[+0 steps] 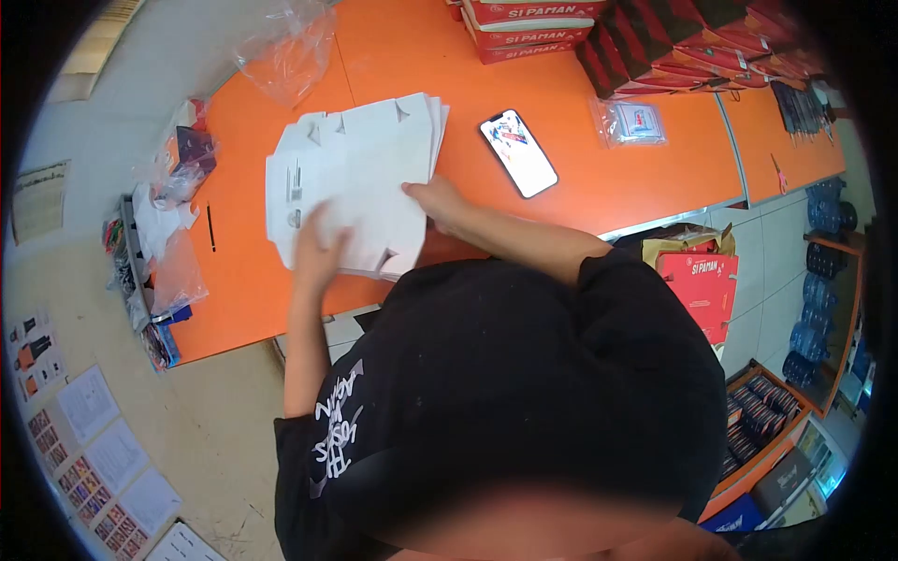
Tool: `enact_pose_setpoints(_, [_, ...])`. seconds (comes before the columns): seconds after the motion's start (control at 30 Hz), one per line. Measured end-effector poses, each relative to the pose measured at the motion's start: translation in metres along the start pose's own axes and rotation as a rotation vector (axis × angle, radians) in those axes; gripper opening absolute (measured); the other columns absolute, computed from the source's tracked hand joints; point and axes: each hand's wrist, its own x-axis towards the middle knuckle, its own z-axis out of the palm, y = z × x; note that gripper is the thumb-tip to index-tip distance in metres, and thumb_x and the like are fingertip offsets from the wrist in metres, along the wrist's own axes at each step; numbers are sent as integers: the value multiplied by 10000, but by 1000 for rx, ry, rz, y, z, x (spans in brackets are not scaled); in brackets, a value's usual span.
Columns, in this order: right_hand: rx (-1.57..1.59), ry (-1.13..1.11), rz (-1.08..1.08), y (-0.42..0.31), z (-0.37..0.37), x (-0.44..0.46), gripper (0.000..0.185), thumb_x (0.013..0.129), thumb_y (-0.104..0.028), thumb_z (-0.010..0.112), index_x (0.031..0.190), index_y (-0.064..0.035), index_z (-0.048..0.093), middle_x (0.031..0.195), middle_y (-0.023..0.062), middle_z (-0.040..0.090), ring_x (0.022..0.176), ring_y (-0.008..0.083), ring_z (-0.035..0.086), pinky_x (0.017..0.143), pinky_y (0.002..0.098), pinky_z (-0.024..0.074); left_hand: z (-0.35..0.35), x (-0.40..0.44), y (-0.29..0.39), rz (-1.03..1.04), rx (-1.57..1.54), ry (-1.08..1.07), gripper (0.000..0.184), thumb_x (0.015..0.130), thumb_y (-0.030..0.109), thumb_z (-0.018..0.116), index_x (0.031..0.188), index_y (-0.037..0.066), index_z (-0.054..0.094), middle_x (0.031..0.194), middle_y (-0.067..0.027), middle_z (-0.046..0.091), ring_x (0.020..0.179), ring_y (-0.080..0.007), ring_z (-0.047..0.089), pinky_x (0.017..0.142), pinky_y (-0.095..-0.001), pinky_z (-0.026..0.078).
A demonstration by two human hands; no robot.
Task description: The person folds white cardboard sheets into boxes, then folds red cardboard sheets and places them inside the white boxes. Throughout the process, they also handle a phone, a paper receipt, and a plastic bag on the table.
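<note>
On the orange table lies a stack of white flat die-cut cardboard box blanks (365,159), with small cut-out tabs and grey printing at the left side. My right hand (438,201) grips the stack's right edge, thumb on top and the other fingers hidden underneath. Over the lower left part of the top blank is my left hand (321,245), smeared a little by motion, its thumb apart from its fingers. Whether it presses on the blank or hovers just above, I cannot tell.
A phone with a lit screen (519,154) lies right of the stack. Red boxes (538,37) are piled at the back. Plastic bags (288,56) lie back left, a black pencil (210,227) at left. A red box (702,290) stands beside the table's near edge.
</note>
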Motion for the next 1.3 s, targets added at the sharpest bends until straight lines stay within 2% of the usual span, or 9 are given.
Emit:
enact_pose_setpoints(0.23, [166, -523, 271, -63, 4, -57, 383, 899, -282, 434, 1157, -3, 482, 1049, 118, 578, 998, 212, 548, 792, 345, 466, 54, 2, 64, -84, 492, -116, 659, 700, 252, 668, 1229, -34, 399, 1229, -240, 428, 1075, -361, 485, 875, -400, 419])
enact_pose_setpoints(0.3, [-458, -718, -79, -51, -11, -53, 343, 885, -261, 450, 1110, -14, 526, 994, 111, 600, 962, 206, 564, 805, 353, 451, 49, 9, 55, -158, 477, -203, 647, 696, 252, 671, 1224, -22, 417, 1208, -241, 451, 1050, -348, 509, 842, -390, 442])
enact_pose_setpoints(0.43, [-566, -873, 165, -74, -18, -81, 296, 862, -230, 469, 1028, -10, 574, 933, 119, 623, 887, 234, 590, 790, 351, 446, 12, 40, 35, -137, 262, -570, 598, 657, 264, 705, 1174, 39, 504, 1015, -198, 558, 909, -322, 570, 762, -380, 460])
enact_pose_setpoints(0.5, [-713, -776, -328, -71, -15, -84, 247, 844, -203, 489, 950, -8, 598, 879, 135, 627, 806, 256, 602, 738, 352, 455, 20, 41, 4, 111, 177, -433, 616, 605, 300, 751, 1128, 46, 547, 925, -159, 592, 804, -294, 593, 721, -352, 463])
enact_pose_setpoints(0.8, [-838, -715, -628, -104, 13, -90, 211, 791, -168, 550, 953, -37, 584, 909, 140, 593, 943, 280, 543, 781, 359, 427, 12, 24, -3, -106, -112, -174, 260, 778, 144, 600, 1012, 31, 596, 904, -121, 619, 763, -267, 604, 663, -320, 473])
enact_pose_setpoints(0.93, [-282, 12, -964, -126, 35, -93, 423, 716, -222, 655, 1071, -38, 517, 1078, 166, 500, 1114, 316, 419, 926, 384, 361, -13, -10, 37, 91, 131, 438, 216, 801, 46, 528, 1000, 63, 611, 892, -122, 617, 756, -275, 600, 657, -309, 475])
enact_pose_setpoints(1.07, [-29, -5, -1005, -162, 48, -85, 339, 732, -149, 646, 1037, -37, 548, 1026, 122, 553, 1065, 275, 479, 909, 368, 395, 16, -50, 61, 414, 273, 233, 305, 781, 9, 541, 1082, 42, 578, 996, -117, 580, 799, -229, 581, 703, -316, 476])
enact_pose_setpoints(1.2, [-429, -152, -1209, -170, 43, -94, 139, 776, -48, 574, 912, -52, 606, 899, 13, 625, 859, 185, 607, 747, 305, 489, -12, -48, 84, -180, -1189, 171, 697, 808, 447, 518, 1357, 100, 264, 1222, -120, 459, 1055, -219, 493, 770, -349, 478])
enact_pose_setpoints(1.3, [-615, -701, -1534, -183, 43, -125, 150, 774, -55, 570, 917, -73, 609, 918, 26, 622, 861, 195, 616, 753, 311, 492, -58, -61, 59, -81, -1442, 125, 884, 746, 710, 390, 1330, 56, 280, 1266, -115, 437, 1106, -249, 459, 892, -384, 401])
